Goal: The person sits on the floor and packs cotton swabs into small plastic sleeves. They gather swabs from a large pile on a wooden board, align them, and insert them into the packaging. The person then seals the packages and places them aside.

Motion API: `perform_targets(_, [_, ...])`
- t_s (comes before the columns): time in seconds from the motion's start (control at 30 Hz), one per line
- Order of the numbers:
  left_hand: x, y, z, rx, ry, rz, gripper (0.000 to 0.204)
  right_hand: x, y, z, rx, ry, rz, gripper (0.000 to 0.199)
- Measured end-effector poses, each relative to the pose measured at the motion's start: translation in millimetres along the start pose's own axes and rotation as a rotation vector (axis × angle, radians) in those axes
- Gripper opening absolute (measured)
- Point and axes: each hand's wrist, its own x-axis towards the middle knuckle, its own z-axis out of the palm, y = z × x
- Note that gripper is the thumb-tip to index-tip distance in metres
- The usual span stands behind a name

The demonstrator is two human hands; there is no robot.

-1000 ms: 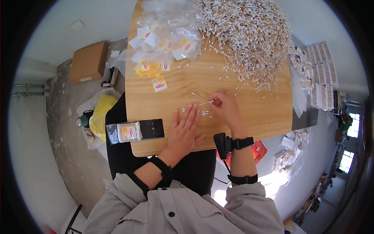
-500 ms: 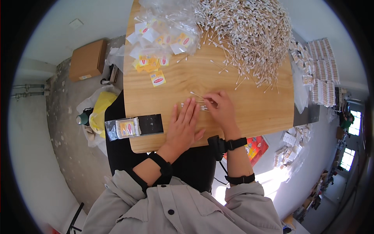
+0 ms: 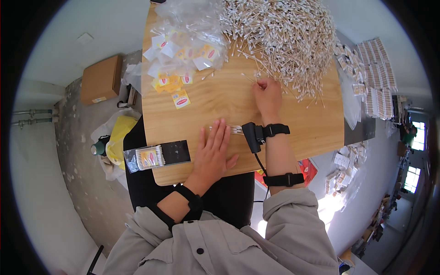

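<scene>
Pale wooden counter point(image 3: 293, 133) over grey concrete floor point(image 3: 50, 183). Left hand point(image 3: 214, 151) flat, fingers spread, fingertips touching small row of cotton swabs point(image 3: 227, 129). Right hand point(image 3: 268, 94) at edge of big white swab heap point(image 3: 284, 36), fingers curled; grip unclear. Brown cardboard box point(image 3: 101, 80) on floor.

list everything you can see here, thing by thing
cotton swabs: one big heap, white with tan sticks, far right of table
small swab bundle: one, under left fingertips
clear bags with yellow-red labels: a pile, far left of table
packed swab bag: one, near left table edge
wooden table: one, light wood
cardboard box: one, brown, on floor
left hand: flat on table
right hand: at heap's edge, grip unclear
</scene>
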Motion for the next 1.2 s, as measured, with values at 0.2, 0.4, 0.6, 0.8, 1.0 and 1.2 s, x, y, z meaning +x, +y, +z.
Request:
perform_targets(0.2, [-2, -3, 0, -0.003, 0.008, -0.004, 0.084, -40, -9, -29, 0.176, -0.473, -0.119, 0.019])
perform_targets(0.4, [0, -2, 0, -0.003, 0.012, 0.004, 0.083, -12, 8, -8, 0.220, 0.076, -0.077, 0.019])
perform_targets(0.6, [1, -2, -2, 0.005, 0.000, -0.002, 0.083, -2, -3, -15, -0.008, -0.199, -0.104, 0.016])
perform_targets(0.8, [0, -3, 1, -0.010, 0.018, 0.007, 0.083, 2, -16, 2, 0.161, -0.114, -0.084, 0.026])
perform_targets(1.0, [-1, -2, -1, -0.026, 0.009, 0.001, 0.086, 38, -23, 13, -0.096, -0.013, 0.059, 0.024])
perform_targets(1.2, [-1, -2, -4, -0.050, -0.008, -0.005, 0.087, 11, 3, -7, 0.038, -0.218, -0.097, 0.014])
